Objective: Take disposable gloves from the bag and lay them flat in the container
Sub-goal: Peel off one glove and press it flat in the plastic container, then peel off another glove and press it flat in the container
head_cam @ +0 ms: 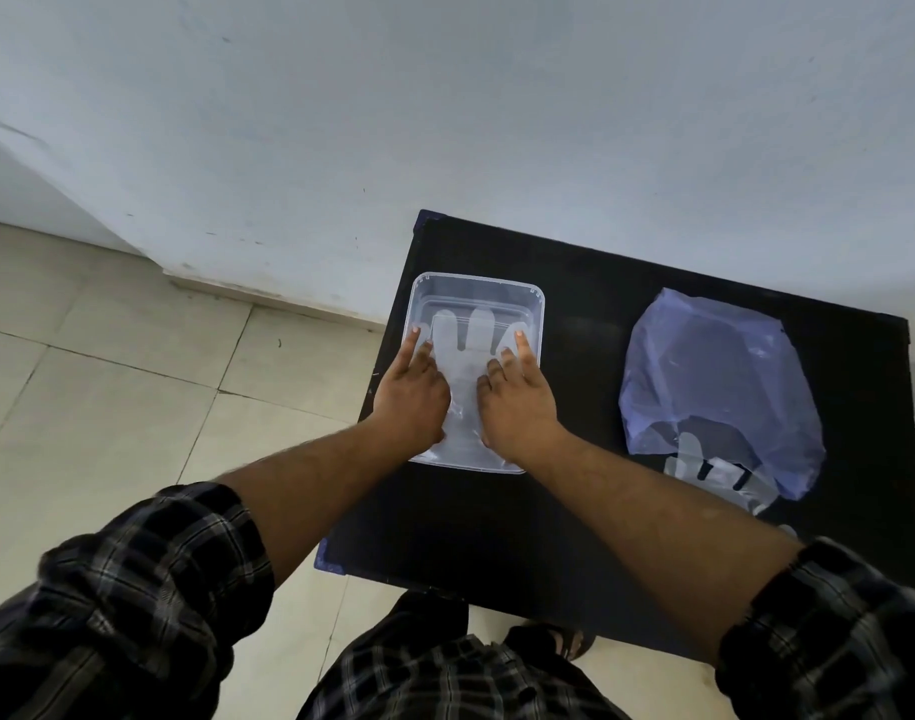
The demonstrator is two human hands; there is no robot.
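The worktop [574, 522] stands against the wall [445, 122], with floor [107, 356] to its left. The container [476, 285] sits on the worktop's left side. A glove [471, 340] lies flat in it. Both hands rest on the glove, the left hand [411, 397] beside the right hand [517, 402]. The bag [715, 376] lies well apart, on the right. More gloves [715, 472] stick out of its near end.

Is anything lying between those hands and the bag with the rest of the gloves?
Nothing visible. Both the left hand and right hand press a glove in the container; only bare black table separates them from the bag.
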